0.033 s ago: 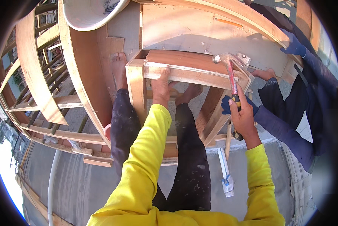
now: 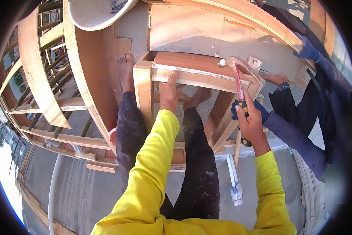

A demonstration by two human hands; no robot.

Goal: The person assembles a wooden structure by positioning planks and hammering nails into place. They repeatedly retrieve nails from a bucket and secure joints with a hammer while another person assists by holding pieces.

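The left hand (image 2: 169, 91) lies flat, fingers together, on the pale top rail of a box-shaped wooden frame (image 2: 195, 78) of smooth planed boards with square corners. The right hand (image 2: 251, 119) is clamped round the dark grip of a claw hammer (image 2: 236, 76); its red shaft rises from the fist and the grey steel head sits just above the rail, right of the left hand. A gloved co-worker's hand (image 2: 234, 111) touches the frame beside the fist. Open concrete floor (image 2: 262, 184) lies below.

Red-handled hammer (image 2: 238, 84), perhaps pale wooden frame (image 2: 195, 76).
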